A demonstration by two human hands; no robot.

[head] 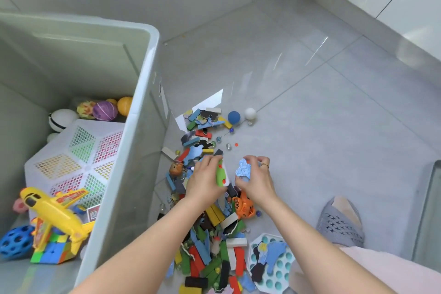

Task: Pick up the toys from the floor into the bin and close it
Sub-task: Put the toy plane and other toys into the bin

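Toys, a heap of coloured wooden blocks, jigsaw pieces and glass marbles (210, 234), are lying on the grey tiled floor (310, 107) just beside the large pale translucent plastic bin (143, 107), which is standing open. The left hand (205, 182) is curling round a green and white plastic toy (221, 174) over the heap. The right hand (256, 178), a ring on one finger, is pinching a light blue jigsaw piece (244, 169) close beside it. An orange plastic turtle toy (243, 207) is sitting under the right wrist. A dark blue ball (234, 117) and a white ball (250, 113) are resting at the heap's far end. Inside the bin, a yellow toy aeroplane (52, 212) is leaning against a white lattice basket (78, 157).
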